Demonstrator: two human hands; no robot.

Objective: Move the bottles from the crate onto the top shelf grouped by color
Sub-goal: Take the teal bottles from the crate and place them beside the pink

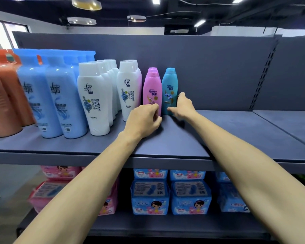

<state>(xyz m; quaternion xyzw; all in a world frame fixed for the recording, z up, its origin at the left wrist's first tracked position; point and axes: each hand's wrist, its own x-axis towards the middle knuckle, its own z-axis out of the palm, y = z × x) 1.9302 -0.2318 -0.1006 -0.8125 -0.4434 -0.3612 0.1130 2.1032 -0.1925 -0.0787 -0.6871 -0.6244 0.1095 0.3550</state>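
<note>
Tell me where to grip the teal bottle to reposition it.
Its lower body, from the front right: the teal bottle stands upright with the pink bottle close against its left, so only the right side and front are free. The right hand is placed there, thumb in front, fingers on the right side.

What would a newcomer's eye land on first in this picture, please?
Two bare hands meet mid-shelf: the left hand curls at the base of a pink bottle, the right hand grips the teal bottle beside it. Left of them on the top shelf stand rows of white bottles and pale blue bottles.
</note>
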